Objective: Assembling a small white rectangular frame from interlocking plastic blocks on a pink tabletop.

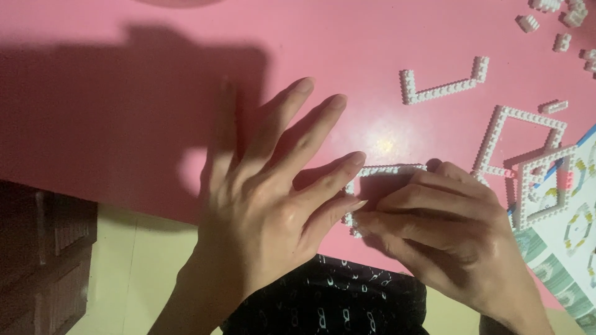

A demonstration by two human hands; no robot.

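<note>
1. The pink table is smooth and glossy, with a bright glare spot and a broad dark shadow on its left.
2. The left hand lies flat, fingers spread and straight, gripping nothing; its lower fingertips touch the left edge of the white brick frame.
3. The right hand is curled over that frame at the near table edge, fingers pinching its studded bricks.
4. An instruction sheet, printed paper, lies at the right.
5. A square brick outline sits far right, studded and open-centred.
6. An L-shaped brick strip lies farther back.
7. Loose white bricks scatter at the far right corner.
</note>
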